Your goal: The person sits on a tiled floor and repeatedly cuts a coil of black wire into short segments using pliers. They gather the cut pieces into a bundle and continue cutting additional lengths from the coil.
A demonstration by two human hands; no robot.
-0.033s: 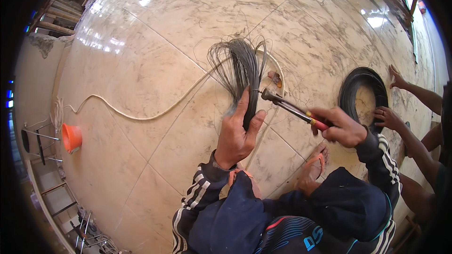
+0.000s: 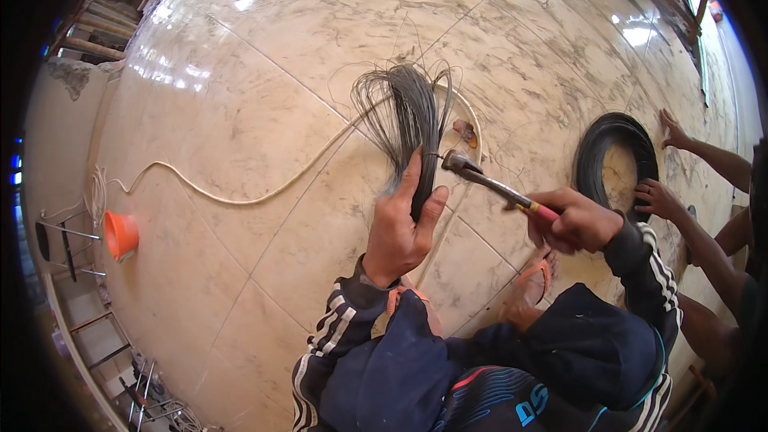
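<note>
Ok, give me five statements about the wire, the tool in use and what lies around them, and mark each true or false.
1. The left hand holds the wire bundle, and the right hand grips the pincers. True.
2. The pincers have plain blue handles. False: red shows on the handle.
3. Another person's hand is at the black wire coil. True.
4. The black wire coil lies left of the wire bundle. False: it lies to the right.
5. An orange bucket is on the picture's left side. True.
</note>
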